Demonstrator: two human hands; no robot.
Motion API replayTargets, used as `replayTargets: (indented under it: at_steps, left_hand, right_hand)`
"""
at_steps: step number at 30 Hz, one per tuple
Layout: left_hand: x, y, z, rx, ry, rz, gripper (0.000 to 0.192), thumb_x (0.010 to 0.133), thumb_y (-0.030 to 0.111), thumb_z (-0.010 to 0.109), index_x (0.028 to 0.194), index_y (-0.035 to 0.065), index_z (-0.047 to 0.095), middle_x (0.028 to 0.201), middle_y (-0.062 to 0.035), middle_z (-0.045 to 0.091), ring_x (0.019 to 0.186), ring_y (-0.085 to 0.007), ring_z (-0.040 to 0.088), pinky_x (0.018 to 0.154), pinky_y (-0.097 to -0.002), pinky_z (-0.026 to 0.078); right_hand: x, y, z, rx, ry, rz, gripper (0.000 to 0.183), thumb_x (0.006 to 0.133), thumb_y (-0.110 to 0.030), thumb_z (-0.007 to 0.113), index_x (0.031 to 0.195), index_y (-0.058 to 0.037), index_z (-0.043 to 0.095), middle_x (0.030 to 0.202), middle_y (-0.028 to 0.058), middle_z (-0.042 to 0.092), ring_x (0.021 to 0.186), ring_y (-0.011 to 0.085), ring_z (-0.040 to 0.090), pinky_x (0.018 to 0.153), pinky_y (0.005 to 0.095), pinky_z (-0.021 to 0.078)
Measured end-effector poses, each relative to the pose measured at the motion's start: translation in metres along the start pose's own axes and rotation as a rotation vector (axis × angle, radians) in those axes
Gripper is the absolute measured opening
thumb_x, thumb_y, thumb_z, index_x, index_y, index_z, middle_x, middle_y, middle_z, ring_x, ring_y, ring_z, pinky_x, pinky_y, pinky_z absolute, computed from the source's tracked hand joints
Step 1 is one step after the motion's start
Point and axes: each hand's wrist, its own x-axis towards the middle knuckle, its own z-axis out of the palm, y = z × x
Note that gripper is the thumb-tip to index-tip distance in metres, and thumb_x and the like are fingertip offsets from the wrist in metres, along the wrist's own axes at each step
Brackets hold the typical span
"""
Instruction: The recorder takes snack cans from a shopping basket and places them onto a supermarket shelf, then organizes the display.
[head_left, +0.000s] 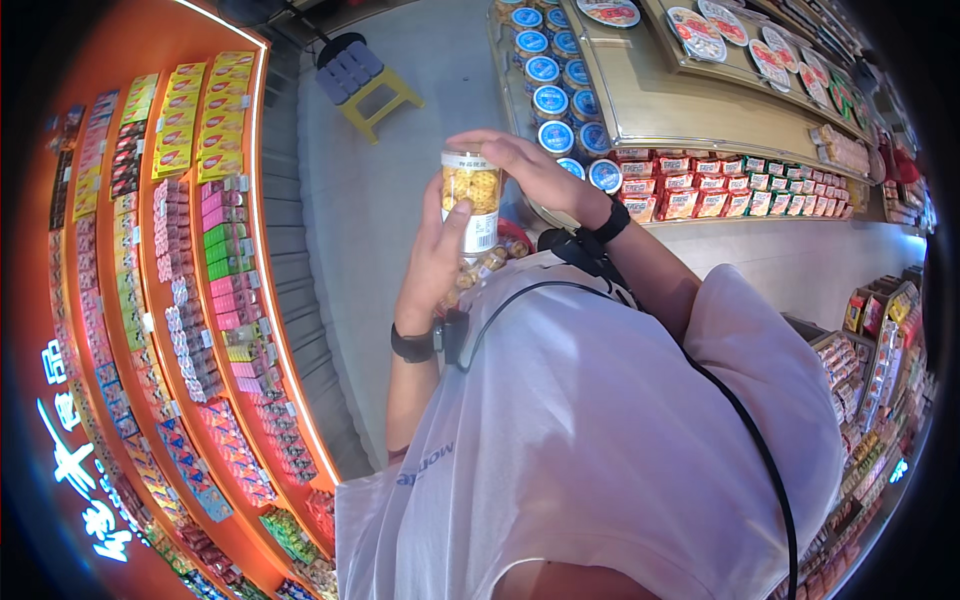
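A clear plastic jar (471, 187) of small yellow snack pieces stands upright in front of my chest, and its labels bear writing. My left hand (435, 251) wraps around its lower side, with the thumb across the front. Over the top lies my right hand (529, 169), its fingers curled about the lid (463, 148) and partly hiding it. Just below the jar, a heap of small wrapped pieces (484, 268) shows in a red container (517, 231), partly covered by my left hand and shirt.
An orange shelf unit (262, 187) with packed snacks rises at left. A stool (375, 82) with yellow legs stands on the pale floor (442, 67). At upper right, blue-lidded jars (551, 100) and red packets (679, 202) line a display table (667, 105). A black cable (750, 427) runs over my shirt.
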Motion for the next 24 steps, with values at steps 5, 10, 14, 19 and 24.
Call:
replayTargets:
  at_steps: [5,10,14,19,24]
  left_hand:
    - [0.002,-0.007,-0.003,-0.161,-0.016,-0.024,0.054,0.106,0.028,0.04,0.153,0.0002,0.036,0.138,-0.0152,0.054,0.128,-0.0229,0.053,0.109,-0.033,0.04]
    - [0.003,-0.013,-0.007,-0.109,-0.029,0.008,0.054,0.105,0.028,0.038,0.151,0.0001,0.038,0.137,-0.013,0.054,0.126,-0.0206,0.054,0.108,-0.032,0.04]
    - [0.003,-0.012,-0.007,-0.166,-0.023,-0.041,0.053,0.105,0.03,0.038,0.15,0.0001,0.04,0.135,-0.0122,0.056,0.122,-0.0194,0.055,0.105,-0.0312,0.043]
    - [0.002,-0.007,-0.007,-0.232,-0.022,-0.059,0.054,0.106,0.033,0.038,0.149,0.0008,0.041,0.133,-0.0123,0.057,0.119,-0.0188,0.058,0.1,-0.0309,0.046]
    - [0.003,-0.008,-0.009,-0.228,-0.025,-0.062,0.055,0.105,0.035,0.038,0.149,0.0011,0.041,0.131,-0.0124,0.058,0.116,-0.0184,0.06,0.097,-0.0311,0.048]
  right_hand:
    - [0.001,-0.002,0.0,-0.06,0.002,0.012,0.059,0.111,-0.049,0.04,0.147,-0.0055,0.054,0.131,0.006,0.063,0.115,0.0136,0.059,0.097,0.0303,0.0476]
    - [0.003,-0.001,0.0,-0.074,0.002,0.032,0.059,0.111,-0.05,0.039,0.146,-0.0057,0.055,0.125,0.004,0.066,0.106,0.011,0.06,0.088,0.0274,0.0483]
    - [0.004,0.002,-0.002,-0.045,-0.006,0.061,0.058,0.111,-0.049,0.04,0.144,-0.0037,0.056,0.126,0.0052,0.066,0.109,0.012,0.061,0.092,0.0287,0.0486]
    - [0.007,0.004,0.001,-0.038,0.018,0.055,0.054,0.112,-0.044,0.04,0.143,-0.002,0.057,0.129,0.0078,0.066,0.118,0.0149,0.06,0.103,0.0316,0.0462]
    - [0.008,0.004,0.003,-0.051,0.015,0.053,0.053,0.113,-0.041,0.04,0.142,-0.0016,0.058,0.129,0.008,0.066,0.119,0.0154,0.06,0.104,0.0319,0.0458]
